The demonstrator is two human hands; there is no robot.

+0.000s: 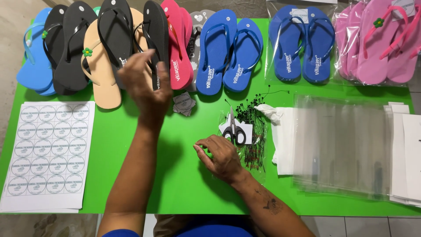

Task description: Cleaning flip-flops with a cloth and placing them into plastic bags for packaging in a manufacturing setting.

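Left hand (147,85) raised, fingers clamped on upright black rubber flip-flop (154,39), long axis pointing away; right hand (221,156) curled, grip indeterminate, beside small scissors (234,129).

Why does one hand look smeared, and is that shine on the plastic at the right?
Head view: the left hand is motion-blurred against the black rubber flip-flops; the right hand is sharp. Pale glare streaks the stack of clear plastic bags, and soft shadows fall on the green table.
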